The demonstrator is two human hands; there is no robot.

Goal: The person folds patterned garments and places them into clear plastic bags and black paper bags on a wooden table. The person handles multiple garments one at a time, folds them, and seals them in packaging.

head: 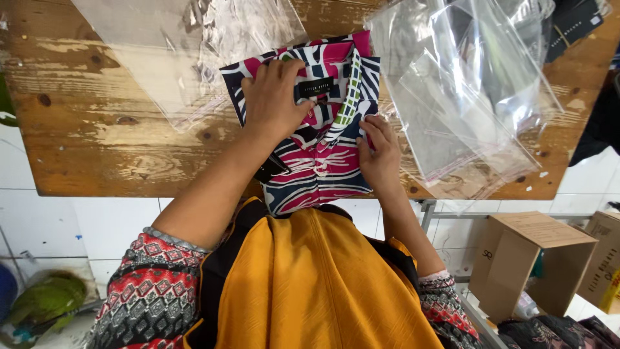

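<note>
A small black rectangular label (316,86) sits at the collar of a folded patterned shirt (316,129) on a worn wooden table (97,129). Clear plastic bags (465,97) lie in a loose, overlapping pile on the table to the shirt's right, and another clear bag (181,45) lies flat to its upper left. A dark tag (571,26) with a thin cord rests at the table's far right corner. Below the table's right end, an open brown cardboard box (529,258) stands on its side beside a second carton (604,258).
</note>
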